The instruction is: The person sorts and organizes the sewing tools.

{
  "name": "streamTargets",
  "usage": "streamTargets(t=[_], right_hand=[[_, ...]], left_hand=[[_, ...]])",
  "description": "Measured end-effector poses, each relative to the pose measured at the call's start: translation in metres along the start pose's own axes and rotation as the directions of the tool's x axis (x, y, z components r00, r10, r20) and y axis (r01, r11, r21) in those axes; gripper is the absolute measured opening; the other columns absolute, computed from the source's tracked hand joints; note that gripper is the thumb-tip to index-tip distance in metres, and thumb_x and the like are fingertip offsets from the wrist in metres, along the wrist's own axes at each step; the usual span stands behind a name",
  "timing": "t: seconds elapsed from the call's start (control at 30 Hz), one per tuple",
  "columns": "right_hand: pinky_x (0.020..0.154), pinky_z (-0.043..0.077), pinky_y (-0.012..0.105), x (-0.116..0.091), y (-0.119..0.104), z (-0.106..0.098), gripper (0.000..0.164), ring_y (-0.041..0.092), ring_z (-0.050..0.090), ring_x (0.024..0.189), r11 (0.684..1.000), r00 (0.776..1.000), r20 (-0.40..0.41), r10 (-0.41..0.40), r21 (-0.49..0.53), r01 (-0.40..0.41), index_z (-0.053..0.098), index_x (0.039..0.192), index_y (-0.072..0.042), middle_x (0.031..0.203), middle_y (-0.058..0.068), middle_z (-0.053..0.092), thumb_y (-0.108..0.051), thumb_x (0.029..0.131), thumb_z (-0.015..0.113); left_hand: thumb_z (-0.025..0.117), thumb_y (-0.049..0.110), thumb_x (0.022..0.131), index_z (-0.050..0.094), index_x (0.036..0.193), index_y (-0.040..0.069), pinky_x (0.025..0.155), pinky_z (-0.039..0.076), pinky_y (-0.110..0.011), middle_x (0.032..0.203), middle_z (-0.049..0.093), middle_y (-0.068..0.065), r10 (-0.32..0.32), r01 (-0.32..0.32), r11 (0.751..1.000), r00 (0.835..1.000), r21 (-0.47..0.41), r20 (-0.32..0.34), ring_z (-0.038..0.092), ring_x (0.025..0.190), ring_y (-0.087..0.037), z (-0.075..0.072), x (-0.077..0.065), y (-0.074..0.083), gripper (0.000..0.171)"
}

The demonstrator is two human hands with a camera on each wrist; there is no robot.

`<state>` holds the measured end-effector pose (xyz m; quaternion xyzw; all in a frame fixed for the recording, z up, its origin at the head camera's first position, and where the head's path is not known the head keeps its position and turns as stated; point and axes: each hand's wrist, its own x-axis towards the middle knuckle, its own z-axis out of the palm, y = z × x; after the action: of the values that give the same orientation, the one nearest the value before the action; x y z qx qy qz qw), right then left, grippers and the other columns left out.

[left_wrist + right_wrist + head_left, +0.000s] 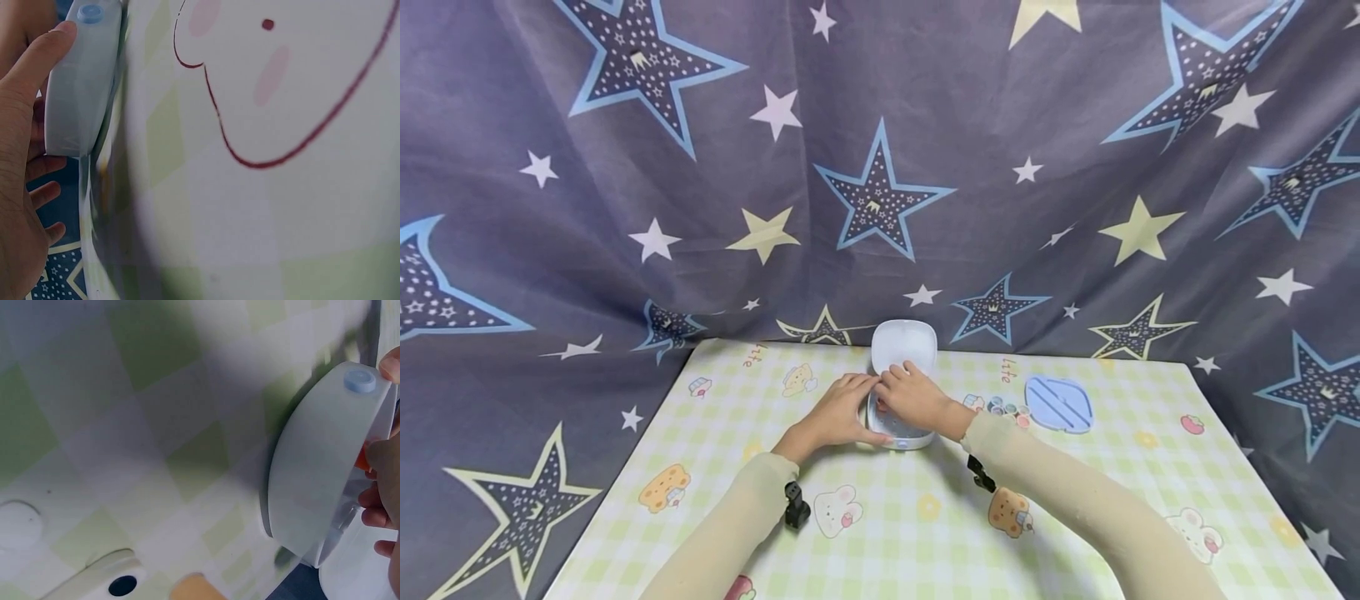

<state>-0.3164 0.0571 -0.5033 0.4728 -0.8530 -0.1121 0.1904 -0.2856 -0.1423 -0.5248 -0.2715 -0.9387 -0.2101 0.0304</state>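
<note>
A small white case [917, 442] stands on the table with its rounded lid [904, 342] raised at the back. On its front wall is a pale blue button [90, 14]. My left hand [841, 412] grips the case from the left, thumb on the front wall beside the button, other fingers toward the far side. Reaching over the opening from the right, my right hand [916, 398] has its fingers bent down inside. Between its thumb and fingers shows a small orange-red piece [362, 459], mostly hidden by the hand; I cannot tell its kind.
Right of the case lie a cluster of small round pots [1010, 409] and a light blue flat panel [1060, 404] with diagonal slots. A checked cloth [925, 542] with cartoon prints covers the table. Behind the far edge hangs a star-patterned curtain [985, 242].
</note>
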Motion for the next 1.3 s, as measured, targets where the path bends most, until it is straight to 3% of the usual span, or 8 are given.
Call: streamTargets(t=[0.43,0.9,1.03,1.3], right_hand=[[0.092,0.046,0.038,-0.002,-0.003,-0.003,0.036,0.021,0.058,0.104,0.999,0.998,0.068,0.004,0.041,-0.006,0.065,0.122,-0.012,0.114,0.003,0.066,-0.041,0.102,0.057],[0.093,0.046,0.04,-0.001,-0.002,-0.003,0.036,0.023,0.059,0.104,0.998,0.999,0.04,-0.007,0.058,0.005,0.065,0.121,-0.013,0.114,0.003,0.067,-0.043,0.1,0.061],[0.09,0.047,0.04,-0.003,0.001,-0.005,0.037,0.023,0.058,0.1,0.997,1.0,0.008,-0.003,0.071,0.002,0.065,0.12,-0.013,0.108,0.004,0.066,-0.044,0.1,0.062],[0.087,0.046,0.041,-0.013,0.013,-0.028,0.033,0.025,0.057,0.094,0.984,0.997,-0.05,0.052,0.17,-0.043,0.068,0.116,-0.014,0.099,0.005,0.062,-0.041,0.097,0.067]], left_hand=[[0.083,0.07,0.067,0.04,0.155,0.005,0.125,0.029,-0.049,0.153,0.05,-0.009,-0.008,0.008,1.0,1.0,-0.009,0.007,0.042,0.143,-0.031,0.0,-0.001,0.001,0.117],[0.085,0.067,0.066,0.043,0.154,0.005,0.124,0.03,-0.05,0.151,0.052,-0.009,-0.006,0.005,0.999,1.0,-0.035,-0.022,0.043,0.142,-0.031,0.001,-0.003,0.0,0.115],[0.084,0.068,0.066,0.041,0.155,0.008,0.124,0.029,-0.049,0.153,0.05,-0.008,-0.019,0.019,1.0,1.0,-0.024,-0.001,0.042,0.143,-0.03,0.001,-0.002,0.0,0.116],[0.084,0.07,0.065,0.041,0.155,0.007,0.125,0.029,-0.049,0.152,0.051,-0.009,-0.034,0.035,0.999,0.999,-0.022,0.023,0.042,0.142,-0.032,-0.002,0.002,0.001,0.118]])
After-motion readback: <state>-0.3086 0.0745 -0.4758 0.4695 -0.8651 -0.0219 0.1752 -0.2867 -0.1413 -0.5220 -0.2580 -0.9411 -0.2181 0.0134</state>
